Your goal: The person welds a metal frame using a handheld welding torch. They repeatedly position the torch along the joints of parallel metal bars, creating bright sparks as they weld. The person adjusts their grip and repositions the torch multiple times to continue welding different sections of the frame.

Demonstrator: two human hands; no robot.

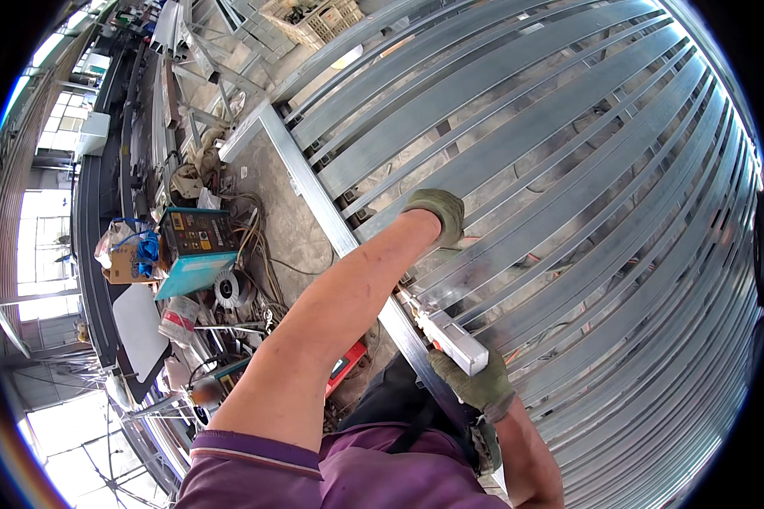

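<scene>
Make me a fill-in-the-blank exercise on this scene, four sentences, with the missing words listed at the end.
1. The left hand and the right hand are both covered by green ____.
2. The boxy tool is held in the person's ____ hand.
3. In the picture, the turquoise-and-black machine stands to the ____ of the metal slats.
4. The person's shirt is coloured ____.

Missing words: gloves; right; left; purple.

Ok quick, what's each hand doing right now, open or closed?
Left hand: gloved, over the metal slats; fingers mostly hidden, so open or closed can't be told.
Right hand: gloved, closed on a boxy silver tool.
</scene>
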